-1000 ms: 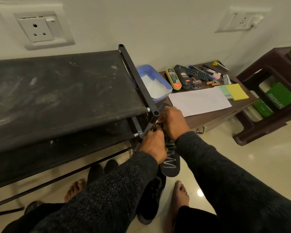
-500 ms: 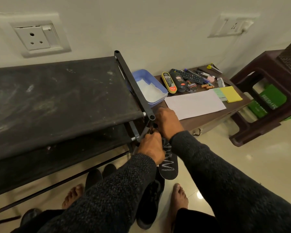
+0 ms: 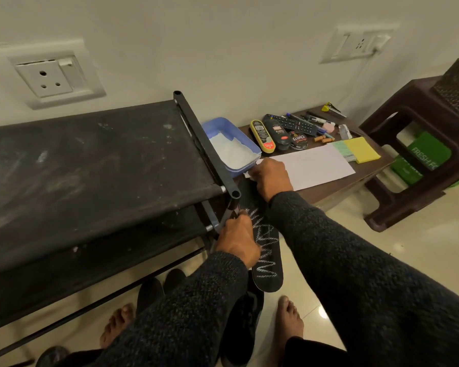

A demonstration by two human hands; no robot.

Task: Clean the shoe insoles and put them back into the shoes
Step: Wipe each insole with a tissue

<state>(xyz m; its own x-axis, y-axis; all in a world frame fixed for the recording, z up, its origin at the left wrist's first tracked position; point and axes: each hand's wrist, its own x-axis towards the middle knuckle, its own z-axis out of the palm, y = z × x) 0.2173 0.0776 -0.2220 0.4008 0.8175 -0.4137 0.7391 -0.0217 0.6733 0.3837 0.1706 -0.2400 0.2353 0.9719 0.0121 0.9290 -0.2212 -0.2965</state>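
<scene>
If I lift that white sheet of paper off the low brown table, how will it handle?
The white sheet of paper lies thin and flat on the low brown table, so it is probably very light and floppy. Pushed, it would likely slide; its flat edges look awkward to pinch.

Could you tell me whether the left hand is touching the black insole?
Touching: in the head view the left hand grips the black insole along its left edge.

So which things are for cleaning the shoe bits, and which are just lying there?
For the job:
insole
white wipe
blue tub
black shoe

Just lying about:
remote control
yellow sticky notes
pens
sheet of paper
</scene>
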